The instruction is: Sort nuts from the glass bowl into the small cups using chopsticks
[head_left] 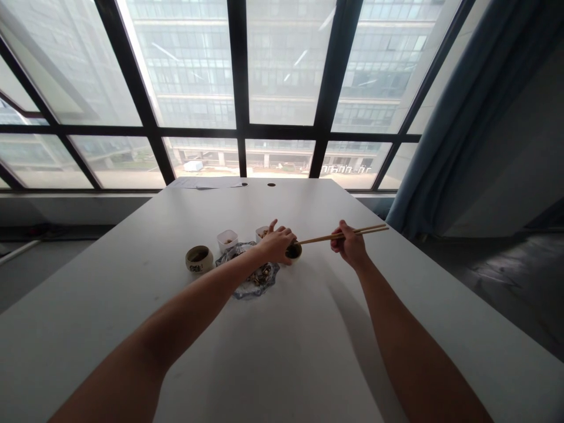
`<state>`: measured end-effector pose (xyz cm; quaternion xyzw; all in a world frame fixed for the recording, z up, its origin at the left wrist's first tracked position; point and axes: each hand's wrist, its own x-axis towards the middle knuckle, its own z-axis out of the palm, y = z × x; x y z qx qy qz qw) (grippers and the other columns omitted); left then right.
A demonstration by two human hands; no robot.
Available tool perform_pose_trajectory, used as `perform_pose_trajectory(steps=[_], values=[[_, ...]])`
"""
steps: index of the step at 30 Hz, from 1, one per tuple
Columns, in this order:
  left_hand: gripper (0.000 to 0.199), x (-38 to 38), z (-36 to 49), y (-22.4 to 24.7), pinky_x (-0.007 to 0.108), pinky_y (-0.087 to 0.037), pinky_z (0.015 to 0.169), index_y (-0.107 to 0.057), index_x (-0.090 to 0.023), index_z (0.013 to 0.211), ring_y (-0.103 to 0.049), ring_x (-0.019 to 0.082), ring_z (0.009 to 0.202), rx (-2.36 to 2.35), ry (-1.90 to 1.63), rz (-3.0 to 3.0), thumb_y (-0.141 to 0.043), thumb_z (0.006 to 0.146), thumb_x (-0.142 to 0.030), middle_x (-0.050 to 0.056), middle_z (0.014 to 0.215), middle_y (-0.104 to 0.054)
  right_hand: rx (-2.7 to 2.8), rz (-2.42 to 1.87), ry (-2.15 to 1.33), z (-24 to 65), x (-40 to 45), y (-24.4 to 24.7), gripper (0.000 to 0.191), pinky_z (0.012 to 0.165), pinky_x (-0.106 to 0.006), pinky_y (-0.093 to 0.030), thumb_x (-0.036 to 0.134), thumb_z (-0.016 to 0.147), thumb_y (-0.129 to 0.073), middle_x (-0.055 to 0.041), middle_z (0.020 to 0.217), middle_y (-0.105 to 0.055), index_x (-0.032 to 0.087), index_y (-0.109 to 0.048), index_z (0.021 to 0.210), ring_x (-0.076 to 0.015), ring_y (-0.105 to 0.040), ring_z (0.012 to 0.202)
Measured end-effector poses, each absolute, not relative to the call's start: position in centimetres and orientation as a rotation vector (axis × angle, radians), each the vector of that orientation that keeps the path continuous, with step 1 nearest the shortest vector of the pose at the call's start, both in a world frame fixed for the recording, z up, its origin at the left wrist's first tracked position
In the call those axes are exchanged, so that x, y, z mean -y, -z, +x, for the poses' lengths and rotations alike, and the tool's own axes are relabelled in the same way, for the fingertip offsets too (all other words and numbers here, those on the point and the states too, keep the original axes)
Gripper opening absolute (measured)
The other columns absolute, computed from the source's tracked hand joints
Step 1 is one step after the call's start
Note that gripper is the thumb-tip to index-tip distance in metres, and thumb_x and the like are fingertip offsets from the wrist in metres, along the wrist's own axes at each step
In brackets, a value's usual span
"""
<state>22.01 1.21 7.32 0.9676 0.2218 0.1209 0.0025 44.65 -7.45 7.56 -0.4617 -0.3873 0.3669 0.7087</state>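
My left hand is closed on the rim of a small round bowl with a dark inside, standing right of the middle of the table. My right hand grips a pair of wooden chopsticks, whose tips reach left to that bowl's rim. Under my left forearm lies a clear scalloped dish with a pile of small mixed pieces in it, partly hidden. Behind it are two small white tubs, one on the left and one partly covered by my hand, each with small bits inside.
A second round bowl with dark lettering stands left of the dish. White papers lie at the far edge of the white table. Two round holes pierce the far tabletop. Windows rise behind, and a blue curtain hangs at right.
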Motion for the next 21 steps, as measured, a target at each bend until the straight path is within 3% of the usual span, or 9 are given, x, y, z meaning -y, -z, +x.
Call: perform_pose_trajectory(steps=[10, 17, 21], values=[[0.069, -2.4, 22.0, -7.9, 0.058, -0.001, 0.121, -0.063, -0.020, 0.124, -0.053, 0.033, 0.126, -0.792, -0.267, 2.982, -0.079, 0.067, -0.057, 0.012, 0.121, -0.068, 1.232, -1.267, -0.612, 43.3, 7.9, -7.7, 0.062, 0.034, -0.021, -0.042, 0.077, 0.071, -0.068, -0.0040, 0.048, -0.064, 0.015, -0.066, 0.062, -0.0110, -0.055, 0.035], [0.084, -3.3, 21.7, -8.2, 0.059, -0.001, 0.121, -0.055, -0.020, 0.137, -0.048, 0.033, 0.135, -0.850, -0.235, 2.831, -0.079, 0.067, -0.060, 0.014, 0.132, -0.065, 1.200, -1.291, -0.448, 42.7, 8.3, -8.8, 0.067, 0.034, -0.021, -0.040, 0.080, 0.077, -0.058, -0.0033, 0.046, -0.061, 0.016, -0.064, 0.061, -0.0104, -0.053, 0.034], [0.065, -3.8, 18.6, -10.0, 0.060, -0.004, 0.121, -0.054, -0.021, 0.138, -0.045, 0.030, 0.139, -0.907, -0.478, 2.722, -0.067, 0.083, -0.053, 0.013, 0.137, -0.063, 1.137, -1.279, -0.440, 42.0, 8.6, -9.8, 0.070, 0.033, -0.021, -0.040, 0.084, 0.075, -0.056, -0.0036, 0.044, -0.060, 0.016, -0.063, 0.060, -0.0103, -0.052, 0.033]])
